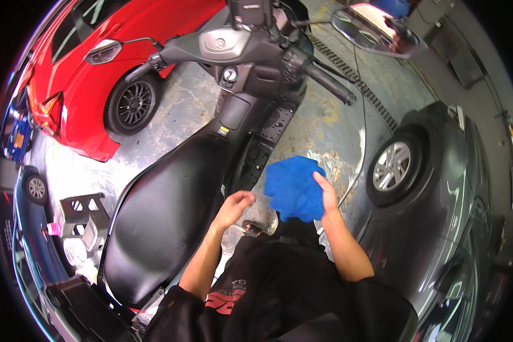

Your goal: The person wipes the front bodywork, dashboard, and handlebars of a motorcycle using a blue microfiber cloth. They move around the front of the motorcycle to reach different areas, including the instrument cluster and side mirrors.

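Note:
A blue cloth hangs spread in front of my body, gripped at its right edge by my right hand, thumb on top. My left hand is to the left of the cloth, fingers loosely bent and holding nothing, near the side of the scooter's long black seat. Ahead stands the scooter, with its black handlebar grip at the right, a silver handlebar cover in the middle and an ignition switch below it.
A red car stands left of the scooter, a dark grey car to the right. A step stool and a white bucket are at the left. A cable or hose runs over the floor near a drain grate. The scooter's mirrors stick out.

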Demonstrator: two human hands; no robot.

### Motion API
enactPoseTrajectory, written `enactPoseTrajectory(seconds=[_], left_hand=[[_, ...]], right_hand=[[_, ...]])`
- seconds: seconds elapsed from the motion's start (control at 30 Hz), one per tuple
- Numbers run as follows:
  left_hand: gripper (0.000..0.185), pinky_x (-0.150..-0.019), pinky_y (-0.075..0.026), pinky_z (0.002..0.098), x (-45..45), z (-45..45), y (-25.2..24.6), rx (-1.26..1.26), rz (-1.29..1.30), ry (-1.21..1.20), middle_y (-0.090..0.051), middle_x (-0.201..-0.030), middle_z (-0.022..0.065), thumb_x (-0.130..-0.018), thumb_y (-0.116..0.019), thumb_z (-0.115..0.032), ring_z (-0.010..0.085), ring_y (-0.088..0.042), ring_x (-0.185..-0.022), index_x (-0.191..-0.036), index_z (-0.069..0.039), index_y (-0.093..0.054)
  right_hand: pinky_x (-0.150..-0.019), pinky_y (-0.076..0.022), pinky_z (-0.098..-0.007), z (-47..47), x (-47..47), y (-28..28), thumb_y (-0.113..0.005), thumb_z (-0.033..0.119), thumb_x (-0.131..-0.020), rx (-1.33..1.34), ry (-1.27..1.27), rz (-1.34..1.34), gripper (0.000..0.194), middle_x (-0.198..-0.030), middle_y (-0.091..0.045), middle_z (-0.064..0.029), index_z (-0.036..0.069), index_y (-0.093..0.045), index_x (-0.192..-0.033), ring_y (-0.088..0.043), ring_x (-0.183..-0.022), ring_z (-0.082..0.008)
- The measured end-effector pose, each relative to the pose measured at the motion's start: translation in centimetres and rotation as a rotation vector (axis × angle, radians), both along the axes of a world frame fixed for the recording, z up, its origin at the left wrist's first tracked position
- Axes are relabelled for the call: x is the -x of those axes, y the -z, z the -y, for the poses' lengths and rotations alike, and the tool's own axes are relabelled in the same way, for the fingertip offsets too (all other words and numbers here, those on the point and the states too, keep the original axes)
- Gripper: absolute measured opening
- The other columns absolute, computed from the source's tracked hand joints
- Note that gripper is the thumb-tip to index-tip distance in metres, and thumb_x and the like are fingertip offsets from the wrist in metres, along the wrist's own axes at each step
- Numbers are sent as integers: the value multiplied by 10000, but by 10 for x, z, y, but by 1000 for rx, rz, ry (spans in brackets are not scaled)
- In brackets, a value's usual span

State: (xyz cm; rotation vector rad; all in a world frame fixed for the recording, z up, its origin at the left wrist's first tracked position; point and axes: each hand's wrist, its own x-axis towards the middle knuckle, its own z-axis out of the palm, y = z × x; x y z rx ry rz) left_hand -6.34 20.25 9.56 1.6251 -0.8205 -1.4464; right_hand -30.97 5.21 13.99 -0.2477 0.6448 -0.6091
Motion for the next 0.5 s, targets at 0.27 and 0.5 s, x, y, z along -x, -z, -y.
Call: enactPoseTrajectory(seconds=[0.27,0.5], left_hand=[[931,-1149,-357,515,32,112,-22,329,-1366,-83,-523,-1443,196,-930,-408,-766,344,-466,-1363,-1458,0,-456],[575,-1123,-419,515,61,128,-42,309,-1287,-480,-576,-1411,180,-1005,-590,-383,343,-578,-1266,-1439,-16,-498]], right_hand=[[-1112,-431,-444,44,-17,-42,-403,414,-1074,49,-103,288,555,-1406,-560,-171,-16,-474,-1419,-551,-1279,-311],[-1088,-447,-421,122,-39,-50,-414,490,-1063,68,-424,156,596,-1353,-587,-147,6,-491,-1402,-581,-1225,-286]])
